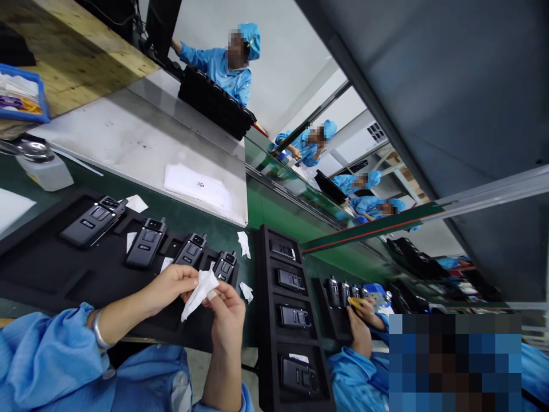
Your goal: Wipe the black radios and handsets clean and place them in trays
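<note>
Tissue, white, thin and creased, hangs between the person's two hands, its narrow end slanting down toward the left forearm. The left hand pinches one side between thumb and curled fingers; the right hand nips the other likewise, neither hand spread. Just beyond and left of the left hand, black handheld radios lie in a dark tray, their plates bearing pale lettering that looks like "Riton"; the hands partly block the tray. White scraps lie beyond the right hand. To its right, a black compartmented tray holds four black devices; further right is a co-worker's hand.
</note>
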`<state>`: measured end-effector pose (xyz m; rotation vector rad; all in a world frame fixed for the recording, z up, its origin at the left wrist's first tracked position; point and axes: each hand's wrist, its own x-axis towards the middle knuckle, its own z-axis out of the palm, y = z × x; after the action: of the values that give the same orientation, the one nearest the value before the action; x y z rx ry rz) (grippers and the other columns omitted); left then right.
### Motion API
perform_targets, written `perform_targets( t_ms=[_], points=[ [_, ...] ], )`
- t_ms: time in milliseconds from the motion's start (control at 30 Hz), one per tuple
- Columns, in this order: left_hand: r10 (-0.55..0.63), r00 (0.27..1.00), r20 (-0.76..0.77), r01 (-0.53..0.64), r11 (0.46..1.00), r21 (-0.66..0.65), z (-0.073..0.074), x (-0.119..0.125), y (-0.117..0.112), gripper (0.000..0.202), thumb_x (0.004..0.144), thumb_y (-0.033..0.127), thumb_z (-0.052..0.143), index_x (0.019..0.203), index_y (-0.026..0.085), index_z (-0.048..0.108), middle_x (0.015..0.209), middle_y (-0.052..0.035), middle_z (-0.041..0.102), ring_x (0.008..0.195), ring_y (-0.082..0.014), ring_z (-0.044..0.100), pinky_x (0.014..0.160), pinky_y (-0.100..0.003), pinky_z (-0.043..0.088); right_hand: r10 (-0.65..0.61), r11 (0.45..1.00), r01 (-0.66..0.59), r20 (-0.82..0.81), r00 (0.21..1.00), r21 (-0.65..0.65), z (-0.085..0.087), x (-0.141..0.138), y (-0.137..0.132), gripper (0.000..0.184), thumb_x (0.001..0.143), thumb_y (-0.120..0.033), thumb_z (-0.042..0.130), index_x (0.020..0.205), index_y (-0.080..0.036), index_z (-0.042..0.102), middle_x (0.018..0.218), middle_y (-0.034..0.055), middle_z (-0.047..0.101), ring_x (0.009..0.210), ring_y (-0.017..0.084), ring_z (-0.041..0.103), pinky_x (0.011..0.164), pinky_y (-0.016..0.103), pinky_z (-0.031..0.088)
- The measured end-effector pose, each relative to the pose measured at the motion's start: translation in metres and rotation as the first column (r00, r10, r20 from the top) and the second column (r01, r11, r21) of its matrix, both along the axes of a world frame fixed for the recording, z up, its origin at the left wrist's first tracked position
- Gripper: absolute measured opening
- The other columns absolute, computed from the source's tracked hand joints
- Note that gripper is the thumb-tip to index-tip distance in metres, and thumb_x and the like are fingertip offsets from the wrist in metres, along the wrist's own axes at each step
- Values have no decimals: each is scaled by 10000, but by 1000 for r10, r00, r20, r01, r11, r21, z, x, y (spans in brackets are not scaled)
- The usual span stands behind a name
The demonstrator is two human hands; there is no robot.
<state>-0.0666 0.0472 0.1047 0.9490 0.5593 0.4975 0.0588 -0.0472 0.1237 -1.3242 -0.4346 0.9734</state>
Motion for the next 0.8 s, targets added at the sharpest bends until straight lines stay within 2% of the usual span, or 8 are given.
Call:
perform_targets(
  t_ms=[133,267,367,433,533,633,733,800],
  points=[
    [-40,998,53,50,981,-189,-2,0,1,341,745,431,773,748,120,633,676,-65,706,572,-161,655,558,-253,491,31,999,-27,-187,982,20,5,3,-1,253,631,-285,848,811,-168,714,685,-9,683,561,96,593,577,220,493],
    [-11,996,91,38,955,-296,-1,-1,3,293,741,368,778,845,117,669,775,-78,724,696,-192,696,648,-287,539,25,999,-13,-291,956,44,3,6,0,222,610,-251,821,787,-184,704,714,-9,679,575,104,582,563,223,483],
    [25,995,100,10,942,-335,0,-1,5,263,718,323,782,865,127,687,794,-62,720,739,-179,692,709,-280,549,24,998,-8,-284,959,57,-1,11,-1,196,628,-239,779,800,-188,699,739,2,693,614,127,605,603,252,509],
    [24,995,97,10,940,-342,1,-1,4,262,711,317,789,864,127,693,768,-54,711,704,-169,681,671,-263,543,24,998,-5,-285,958,68,-2,12,-1,193,635,-240,771,808,-186,703,753,6,701,638,135,621,633,264,522],
    [0,995,96,31,949,-315,3,-1,2,301,756,398,777,846,126,688,730,-56,704,622,-158,655,575,-251,525,23,997,0,-281,959,80,-1,8,-2,209,658,-263,786,840,-188,718,788,11,720,654,134,637,637,256,518],
    [-20,994,111,47,969,-243,6,-2,-1,360,741,433,811,866,113,702,737,-69,721,605,-152,647,558,-240,511,-8,997,17,-114,994,81,2,0,-4,268,704,-307,801,938,-189,742,829,27,739,695,140,658,670,260,526],
    [-4,993,118,19,992,-127,8,-1,-3,405,632,286,901,954,112,730,847,-76,759,748,-168,687,702,-244,530,6,998,-16,157,988,67,5,-7,-10,353,759,-331,787,1078,-186,741,961,64,753,853,176,684,811,311,541],
    [13,993,119,-4,997,-77,8,0,-3,424,617,240,900,991,122,739,912,-75,771,821,-178,695,767,-255,529,41,997,-58,268,963,53,6,-10,-14,391,808,-337,749,1167,-188,716,1027,80,744,916,187,679,878,342,532]
  ],
)
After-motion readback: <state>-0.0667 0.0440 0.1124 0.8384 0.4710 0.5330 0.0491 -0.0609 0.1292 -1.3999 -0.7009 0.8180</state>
